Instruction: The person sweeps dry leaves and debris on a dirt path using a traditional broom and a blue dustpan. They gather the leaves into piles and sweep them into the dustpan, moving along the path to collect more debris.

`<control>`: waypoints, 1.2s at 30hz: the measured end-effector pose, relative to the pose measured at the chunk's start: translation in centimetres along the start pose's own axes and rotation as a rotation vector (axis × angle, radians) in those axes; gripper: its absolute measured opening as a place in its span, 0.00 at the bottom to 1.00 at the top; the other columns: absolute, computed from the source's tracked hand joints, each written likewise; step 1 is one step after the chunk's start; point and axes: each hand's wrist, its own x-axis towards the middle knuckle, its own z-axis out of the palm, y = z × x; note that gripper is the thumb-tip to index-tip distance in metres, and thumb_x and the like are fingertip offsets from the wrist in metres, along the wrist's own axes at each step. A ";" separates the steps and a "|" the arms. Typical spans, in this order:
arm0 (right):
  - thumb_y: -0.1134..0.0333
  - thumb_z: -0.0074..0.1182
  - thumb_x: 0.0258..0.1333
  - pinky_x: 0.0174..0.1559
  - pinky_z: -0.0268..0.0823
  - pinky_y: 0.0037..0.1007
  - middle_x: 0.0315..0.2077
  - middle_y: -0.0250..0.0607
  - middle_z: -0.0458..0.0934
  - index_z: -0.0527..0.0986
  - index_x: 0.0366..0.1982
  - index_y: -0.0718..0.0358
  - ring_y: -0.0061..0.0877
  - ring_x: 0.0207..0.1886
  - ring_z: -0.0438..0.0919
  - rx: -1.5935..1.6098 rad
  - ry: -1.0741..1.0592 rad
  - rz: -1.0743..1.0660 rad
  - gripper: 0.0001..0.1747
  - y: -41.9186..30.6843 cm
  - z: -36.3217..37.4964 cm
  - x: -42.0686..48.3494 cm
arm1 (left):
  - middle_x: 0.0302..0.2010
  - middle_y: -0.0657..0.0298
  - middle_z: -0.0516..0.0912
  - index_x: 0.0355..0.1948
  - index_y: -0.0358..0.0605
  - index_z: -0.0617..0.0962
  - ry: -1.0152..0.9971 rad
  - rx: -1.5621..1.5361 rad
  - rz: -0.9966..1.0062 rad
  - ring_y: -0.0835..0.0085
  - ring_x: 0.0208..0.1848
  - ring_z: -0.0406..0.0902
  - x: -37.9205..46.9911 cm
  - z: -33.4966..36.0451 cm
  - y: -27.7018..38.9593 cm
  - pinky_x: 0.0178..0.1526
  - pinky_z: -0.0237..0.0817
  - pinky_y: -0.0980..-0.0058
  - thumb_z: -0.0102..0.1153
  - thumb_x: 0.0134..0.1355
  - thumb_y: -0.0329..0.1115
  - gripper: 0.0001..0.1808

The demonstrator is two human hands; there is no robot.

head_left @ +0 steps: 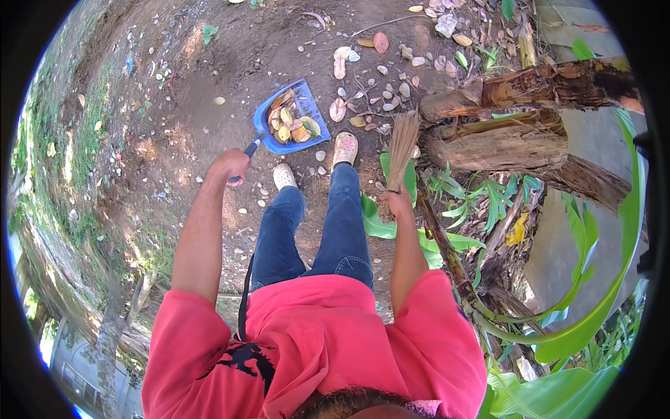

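My left hand (230, 165) grips the dark handle of a blue plastic dustpan (276, 147). Yellow and brown dry leaves (291, 123) lie heaped in the pan, whose open edge faces right. The pan is just above the ground or touching it; I cannot tell which. On the right, my right hand (398, 201) is closed around a stick broom (404, 144) of thin tan ribs. Its spread bristle ends point away from me, beside the cut banana trunks. Fallen leaves (337, 110) lie on the soil between pan and broom.
Cut banana trunks (497, 149) and green banana leaves (581, 309) crowd the right side, by a grey concrete surface (560, 246). Small stones (404, 90) and more leaves dot the bare soil ahead. My feet wear pale clogs (345, 148). A tree trunk (109, 335) stands at lower left.
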 end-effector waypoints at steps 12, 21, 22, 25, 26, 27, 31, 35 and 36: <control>0.70 0.64 0.33 0.45 0.70 0.32 0.40 0.42 0.81 0.62 0.66 0.57 0.30 0.38 0.79 -0.012 -0.337 -0.178 0.51 -2.9 0.5 -5.2 | 0.16 0.62 0.71 0.40 0.40 0.76 -0.024 -0.176 0.023 0.72 0.13 0.69 -1.7 -1.7 -3.0 0.12 0.55 0.71 0.48 0.51 0.24 0.14; 0.74 0.62 0.32 0.39 0.70 0.27 0.35 0.39 0.81 0.60 0.67 0.59 0.26 0.33 0.78 -0.039 -0.225 -0.067 0.52 -6.9 -2.7 4.7 | 0.18 0.62 0.72 0.44 0.41 0.76 0.042 -0.345 -0.011 0.72 0.15 0.71 -4.7 -0.2 -5.4 0.14 0.56 0.71 0.48 0.51 0.25 0.17; 0.74 0.62 0.32 0.39 0.70 0.26 0.34 0.39 0.81 0.60 0.67 0.59 0.26 0.33 0.78 -0.050 -0.272 -0.083 0.52 -6.7 -3.1 3.7 | 0.18 0.62 0.73 0.47 0.41 0.76 0.030 -0.340 -0.033 0.72 0.15 0.71 -4.8 0.0 -5.6 0.14 0.56 0.71 0.48 0.50 0.25 0.20; 0.74 0.63 0.32 0.38 0.70 0.25 0.32 0.38 0.80 0.59 0.67 0.60 0.24 0.31 0.77 -0.115 -0.337 -0.149 0.52 -6.0 -5.2 0.1 | 0.18 0.62 0.73 0.54 0.42 0.75 0.015 -0.384 -0.038 0.73 0.14 0.70 -4.8 0.1 -6.1 0.15 0.56 0.71 0.48 0.50 0.24 0.27; 0.74 0.63 0.32 0.38 0.70 0.25 0.32 0.37 0.80 0.59 0.67 0.60 0.24 0.30 0.77 -0.140 -0.353 -0.193 0.53 -5.7 -5.8 -1.1 | 0.18 0.62 0.73 0.56 0.42 0.74 0.032 -0.414 -0.043 0.73 0.14 0.70 -5.0 0.2 -6.5 0.15 0.56 0.71 0.48 0.50 0.24 0.28; 0.74 0.63 0.32 0.37 0.70 0.25 0.32 0.37 0.80 0.58 0.68 0.60 0.23 0.30 0.76 -0.151 -0.309 -0.163 0.53 -5.3 -6.3 -1.9 | 0.18 0.62 0.73 0.58 0.43 0.74 0.038 -0.442 -0.050 0.73 0.14 0.70 -5.3 0.4 -6.8 0.15 0.56 0.71 0.48 0.50 0.24 0.30; 0.73 0.63 0.33 0.37 0.70 0.26 0.32 0.39 0.80 0.57 0.68 0.58 0.25 0.30 0.78 -0.084 -0.157 -0.103 0.53 -4.9 -6.7 -0.5 | 0.20 0.60 0.74 0.59 0.41 0.73 0.019 -0.487 -0.089 0.72 0.15 0.71 -5.9 0.5 -7.7 0.16 0.59 0.71 0.49 0.50 0.25 0.30; 0.68 0.63 0.31 0.45 0.70 0.29 0.39 0.46 0.81 0.59 0.67 0.61 0.31 0.38 0.80 -0.260 -0.104 -0.119 0.53 -7.1 -4.4 5.1 | 0.22 0.59 0.76 0.60 0.40 0.71 0.091 -0.433 -0.097 0.71 0.15 0.73 -6.0 2.2 -7.0 0.18 0.61 0.71 0.50 0.51 0.26 0.31; 0.68 0.63 0.31 0.46 0.69 0.28 0.41 0.47 0.81 0.60 0.67 0.61 0.31 0.40 0.79 -0.314 -0.149 -0.128 0.53 -7.7 -3.8 5.4 | 0.22 0.59 0.76 0.61 0.40 0.71 0.100 -0.419 -0.101 0.71 0.16 0.73 -5.9 2.4 -6.8 0.18 0.62 0.71 0.50 0.51 0.26 0.31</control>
